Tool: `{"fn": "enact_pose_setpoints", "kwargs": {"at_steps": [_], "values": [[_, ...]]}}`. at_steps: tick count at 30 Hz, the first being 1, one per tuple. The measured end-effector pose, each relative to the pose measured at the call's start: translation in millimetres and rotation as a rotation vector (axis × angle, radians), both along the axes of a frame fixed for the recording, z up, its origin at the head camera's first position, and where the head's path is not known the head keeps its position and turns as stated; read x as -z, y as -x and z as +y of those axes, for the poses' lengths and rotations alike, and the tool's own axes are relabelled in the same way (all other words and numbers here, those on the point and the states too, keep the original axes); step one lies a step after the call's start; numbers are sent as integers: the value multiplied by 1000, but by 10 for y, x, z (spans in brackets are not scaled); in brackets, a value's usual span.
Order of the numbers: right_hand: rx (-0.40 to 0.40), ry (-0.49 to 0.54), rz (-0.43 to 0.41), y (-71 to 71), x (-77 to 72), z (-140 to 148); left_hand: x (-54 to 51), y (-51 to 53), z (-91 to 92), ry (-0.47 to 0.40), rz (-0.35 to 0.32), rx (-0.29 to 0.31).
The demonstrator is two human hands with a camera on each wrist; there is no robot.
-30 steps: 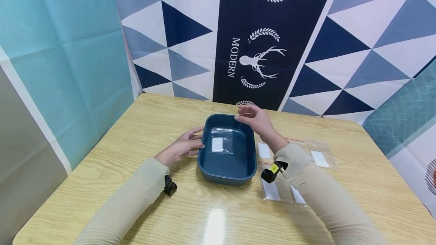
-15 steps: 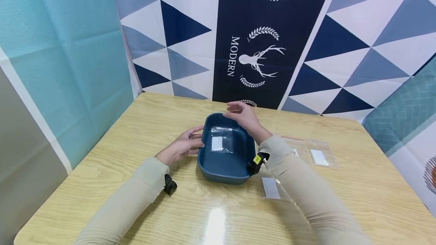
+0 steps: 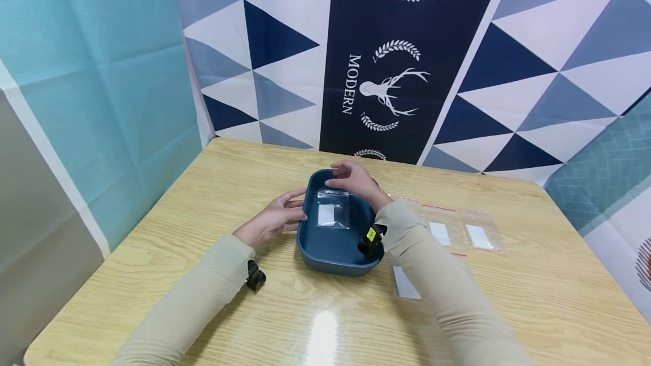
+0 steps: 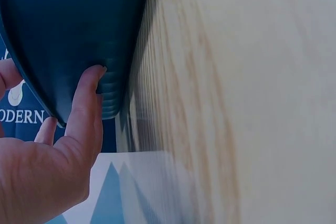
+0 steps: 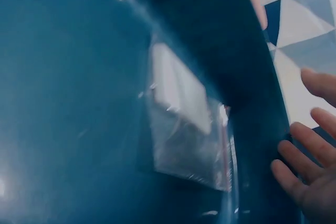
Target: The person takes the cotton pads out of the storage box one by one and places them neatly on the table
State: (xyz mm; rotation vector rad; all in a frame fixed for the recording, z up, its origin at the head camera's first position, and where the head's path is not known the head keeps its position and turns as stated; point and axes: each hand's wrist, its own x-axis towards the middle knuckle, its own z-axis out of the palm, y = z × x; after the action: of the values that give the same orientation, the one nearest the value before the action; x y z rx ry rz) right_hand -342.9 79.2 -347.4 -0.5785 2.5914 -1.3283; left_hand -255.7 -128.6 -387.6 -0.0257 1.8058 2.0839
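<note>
A dark blue rectangular bin (image 3: 335, 247) stands on the table. Inside it lies a clear zip bag (image 3: 339, 218) with a white rectangular piece, also visible in the right wrist view (image 5: 181, 145). My left hand (image 3: 273, 220) touches the bin's left side with spread, fairly straight fingers; in the left wrist view one finger (image 4: 84, 98) lies against the outer wall. Over the bin's far part hovers my right hand (image 3: 356, 181), its fingers loosely bent and nothing seen in them. The right wrist view shows those fingers (image 5: 307, 150) apart beside the rim.
Several more clear zip bags with white pieces lie right of the bin, such as the far right bag (image 3: 479, 236) and a nearer one (image 3: 405, 283). My right sleeve (image 3: 437, 270) partly covers them. A patterned cloth backdrop (image 3: 285, 44) rises behind the table.
My right hand has moved left and slightly nearer, from the bin's far right corner to over its inside. The left hand, bin and bag inside stay about where they were.
</note>
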Motion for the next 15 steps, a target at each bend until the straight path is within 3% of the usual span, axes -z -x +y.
{"fn": "enact_pose_setpoints", "kwargs": {"at_steps": [6,15], "values": [[-153,-166,-29,10,105,25,-12,-3,0,1,-7,6],[-318,-296,-94,50,180,27,-24,-9,-3,-4,-1,0]]}}
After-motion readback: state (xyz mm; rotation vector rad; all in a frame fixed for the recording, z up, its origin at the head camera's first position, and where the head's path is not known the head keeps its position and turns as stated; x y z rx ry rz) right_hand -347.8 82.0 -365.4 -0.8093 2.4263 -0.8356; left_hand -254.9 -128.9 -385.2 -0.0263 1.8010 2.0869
